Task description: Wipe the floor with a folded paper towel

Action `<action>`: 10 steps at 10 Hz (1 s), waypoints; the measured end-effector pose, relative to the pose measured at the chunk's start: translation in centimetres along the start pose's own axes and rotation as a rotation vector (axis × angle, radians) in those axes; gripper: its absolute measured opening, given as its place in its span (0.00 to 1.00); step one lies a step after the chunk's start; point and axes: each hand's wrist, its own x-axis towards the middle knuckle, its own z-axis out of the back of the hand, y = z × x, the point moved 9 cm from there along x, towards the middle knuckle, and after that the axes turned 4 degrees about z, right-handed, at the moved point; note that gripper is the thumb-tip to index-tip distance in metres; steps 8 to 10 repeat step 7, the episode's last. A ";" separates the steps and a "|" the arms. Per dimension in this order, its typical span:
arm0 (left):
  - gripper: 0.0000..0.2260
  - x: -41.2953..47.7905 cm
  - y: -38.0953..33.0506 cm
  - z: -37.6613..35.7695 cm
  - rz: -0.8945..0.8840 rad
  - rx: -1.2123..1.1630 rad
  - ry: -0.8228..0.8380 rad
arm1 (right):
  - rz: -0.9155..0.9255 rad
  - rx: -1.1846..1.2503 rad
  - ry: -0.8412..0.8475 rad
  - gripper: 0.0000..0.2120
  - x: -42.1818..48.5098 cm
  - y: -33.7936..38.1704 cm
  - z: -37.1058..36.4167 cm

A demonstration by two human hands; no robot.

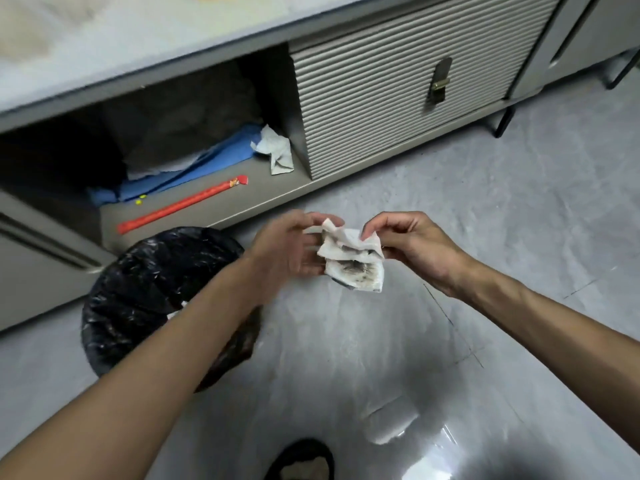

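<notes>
A pale grey glossy floor (pixel 485 237) fills the lower and right parts of the frame. A low grey cabinet (pixel 381 98) with a ribbed door runs across the top, with an open shelf at upper left. A bin lined in black plastic (pixel 145 289) stands at middle left. Two bare forearms reach in from the bottom corners. Just above centre, in the air over the floor and just right of the bin, they hold a crumpled, loosely folded paper towel (pixel 353 261) with dark grime on its lower face. The right hand (pixel 412 244) pinches its upper right corner. The left hand (pixel 287 247) is blurred, fingers spread along the towel's left edge; whether it grips cannot be told. This looks like refolding between wipes. Next, a clean face should probably be turned outward and pressed to the floor, or the towel dropped in the bin.
</notes>
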 end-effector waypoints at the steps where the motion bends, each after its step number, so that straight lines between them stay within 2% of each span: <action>1: 0.16 -3.8 -2.9 4.2 0.023 0.265 -0.090 | 0.015 -0.083 0.081 0.13 1.7 3.1 -5.6; 2: 0.13 -6.4 -4.6 8.1 -0.007 0.431 -0.247 | 0.001 -0.067 0.157 0.14 2.8 4.2 -10.5; 3: 0.12 -9.5 -4.1 14.5 0.036 0.541 -0.434 | -0.102 -0.098 0.329 0.13 3.8 3.3 -17.2; 4: 0.13 -11.0 -2.0 18.7 0.160 0.729 -0.548 | -0.102 -0.348 0.335 0.14 5.0 2.8 -18.8; 5: 0.21 -12.7 0.1 22.4 0.322 1.124 -0.704 | -0.058 -0.560 0.265 0.14 6.1 2.7 -18.3; 6: 0.20 -12.1 -0.8 21.3 0.246 1.162 -0.719 | -0.119 -0.583 0.252 0.13 6.1 1.8 -16.6; 7: 0.17 -9.2 -3.5 16.9 0.115 1.152 -0.613 | -0.257 -0.625 0.238 0.10 5.3 0.7 -13.3; 10: 0.17 -9.2 -3.5 16.9 0.115 1.152 -0.613 | -0.257 -0.625 0.238 0.10 5.3 0.7 -13.3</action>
